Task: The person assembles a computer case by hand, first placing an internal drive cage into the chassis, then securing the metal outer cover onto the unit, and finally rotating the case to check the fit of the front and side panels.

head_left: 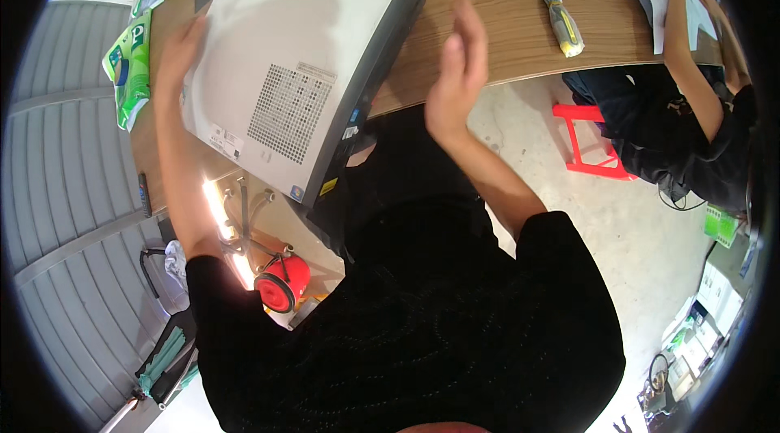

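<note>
A desktop computer case (244,35), light grey with a dark front panel, lies on the wooden table at a slant. Its near corner juts past the table's edge toward my body. A patch of small vent holes shows in its upper face. Along the case's left edge rests my left hand (180,51), its fingers pressed to that edge and partly hidden or blurred. To the right of the dark panel my right hand (459,71) is raised in the air, fingers stretched out, holding nothing and apart from the case.
A screwdriver-like tool (562,23) with a grey and yellow handle lies on the table (504,35) at right. Green packages (134,67) line the left edge. Another person's arms (691,75) rest over papers at far right, near a red stool (581,140). Below stands a red cylinder (283,283).
</note>
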The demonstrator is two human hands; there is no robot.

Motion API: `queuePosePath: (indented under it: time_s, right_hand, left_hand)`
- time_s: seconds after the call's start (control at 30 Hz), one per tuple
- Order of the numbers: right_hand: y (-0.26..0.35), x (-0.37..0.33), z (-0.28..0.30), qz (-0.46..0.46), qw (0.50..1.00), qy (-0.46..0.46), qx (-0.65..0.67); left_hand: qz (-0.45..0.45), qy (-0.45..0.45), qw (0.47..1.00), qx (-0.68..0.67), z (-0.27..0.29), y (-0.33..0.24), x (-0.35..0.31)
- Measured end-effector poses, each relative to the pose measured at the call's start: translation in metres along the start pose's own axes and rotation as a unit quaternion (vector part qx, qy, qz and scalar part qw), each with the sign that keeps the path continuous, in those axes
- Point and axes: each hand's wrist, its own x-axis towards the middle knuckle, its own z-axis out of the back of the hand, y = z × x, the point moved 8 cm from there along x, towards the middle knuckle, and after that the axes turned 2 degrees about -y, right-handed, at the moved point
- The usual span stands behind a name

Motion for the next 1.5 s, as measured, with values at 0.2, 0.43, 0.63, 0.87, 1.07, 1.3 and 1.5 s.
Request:
queuePosePath:
  time_s: [0.2, 0.43, 0.63, 0.87, 1.07, 1.3, 1.5]
  right_hand:
    - [-0.037, 0.1, 0.036, -0.067, 0.987, -0.127, 0.066]
    - [-0.045, 0.115, -0.047, 0.073, 0.94, -0.164, -0.291]
    - [-0.105, 0.137, -0.054, -0.117, 0.989, -0.084, 0.036]
    - [-0.07, 0.115, 0.048, -0.115, 0.949, -0.262, 0.134]
    - [-0.002, 0.047, 0.048, -0.06, 0.935, -0.314, 0.155]
    - [-0.016, 0.008, -0.079, -0.043, 0.996, -0.072, -0.042]
    - [-0.002, 0.027, -0.026, -0.065, 0.987, -0.142, 0.022]
  left_hand:
    - [0.046, -0.035, 0.997, 0.057, -0.024, 0.0, 0.052]
    - [0.12, -0.012, 0.987, 0.103, -0.021, 0.025, 0.078]
    - [0.017, -0.077, 0.982, 0.17, -0.019, 0.005, 0.063]
    - [-0.006, -0.098, 0.981, 0.169, -0.025, 0.005, 0.055]
    - [-0.011, -0.096, 0.971, 0.22, -0.022, -0.012, 0.053]
    - [-0.014, -0.121, 0.957, 0.263, -0.015, 0.012, 0.051]
    - [0.021, -0.119, 0.957, 0.262, -0.011, 0.017, 0.055]
